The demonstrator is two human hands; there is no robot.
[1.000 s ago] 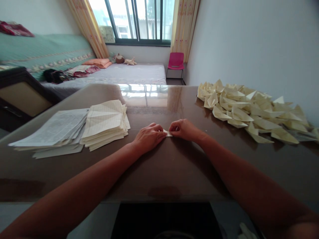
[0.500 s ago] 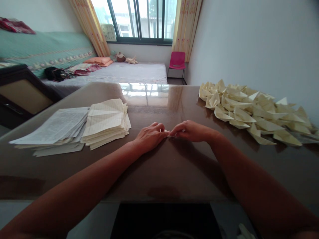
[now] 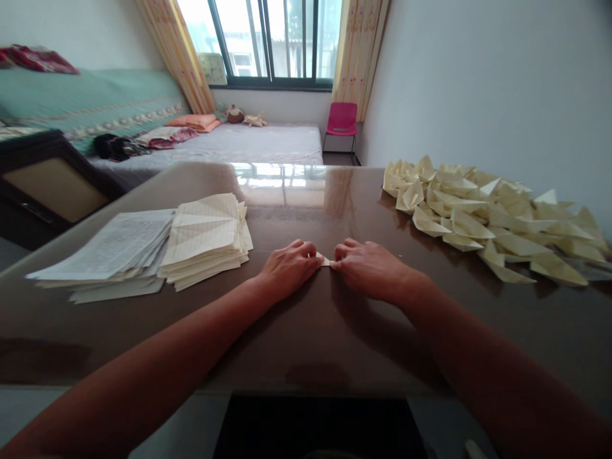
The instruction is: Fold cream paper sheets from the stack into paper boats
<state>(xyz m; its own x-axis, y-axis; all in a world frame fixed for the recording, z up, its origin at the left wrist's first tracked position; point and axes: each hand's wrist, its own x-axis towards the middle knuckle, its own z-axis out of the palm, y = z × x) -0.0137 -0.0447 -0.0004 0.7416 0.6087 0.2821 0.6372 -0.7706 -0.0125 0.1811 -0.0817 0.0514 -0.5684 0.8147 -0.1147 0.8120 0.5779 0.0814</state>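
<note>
Both hands, left hand and right hand, pinch a small folded paper between their fingers on the brown surface; folded paper shapes lie right, paper stacks left.

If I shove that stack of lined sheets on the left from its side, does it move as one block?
Probably not. The stack of lined sheets is already fanned at its edges, so the loose upper leaves would likely shear off first. The glossy table looks slick, so the bottom may slide easily. Single sheets look thin and floppy.
</note>
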